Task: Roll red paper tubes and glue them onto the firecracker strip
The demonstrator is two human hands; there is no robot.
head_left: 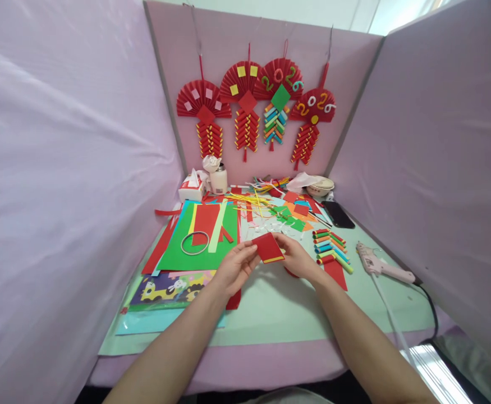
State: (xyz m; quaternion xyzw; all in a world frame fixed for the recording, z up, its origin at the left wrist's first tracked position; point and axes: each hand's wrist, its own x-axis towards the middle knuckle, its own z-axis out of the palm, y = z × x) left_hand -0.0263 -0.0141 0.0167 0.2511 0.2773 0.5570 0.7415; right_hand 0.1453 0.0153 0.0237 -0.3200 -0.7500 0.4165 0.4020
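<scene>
- Above the pale green surface, a red paper piece with a yellow strip along its near edge is held up between both hands.
- The left hand pinches its left side, thumb on top.
- The right hand grips its right side, fingers partly hidden behind it.
- To the right, colourful paper tubes lie in slanted rows, near a glue gun.
- To the left, a ring rests on stacked paper sheets.
</scene>
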